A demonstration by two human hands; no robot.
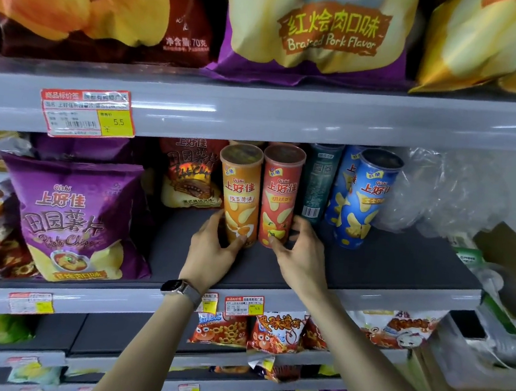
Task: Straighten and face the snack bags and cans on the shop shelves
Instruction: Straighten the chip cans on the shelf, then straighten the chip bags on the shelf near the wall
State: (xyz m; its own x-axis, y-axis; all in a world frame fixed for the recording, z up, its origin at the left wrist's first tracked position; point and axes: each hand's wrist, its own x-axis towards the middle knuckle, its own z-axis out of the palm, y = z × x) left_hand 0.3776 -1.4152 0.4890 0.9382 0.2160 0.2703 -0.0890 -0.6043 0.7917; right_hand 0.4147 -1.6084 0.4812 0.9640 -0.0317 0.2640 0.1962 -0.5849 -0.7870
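Note:
On the middle shelf (386, 266) an orange chip can (240, 190) and a red chip can (281, 191) stand upright side by side, labels facing out. My left hand (213, 248) grips the base of the orange can. My right hand (300, 250) grips the base of the red can. To the right stands a dark green can (318, 182) with its barcode side out, then a blue can (364, 200) leaning left against another blue can behind it. A purple chip bag (73, 217) stands at the left, a red chip bag (192, 172) further back.
Large chip bags (324, 33) fill the top shelf above a price tag (87, 113). Crumpled clear plastic (441, 192) lies at the shelf's right end, cardboard boxes (508, 285) beside it. Small snack bags (274, 330) sit on the lower shelves.

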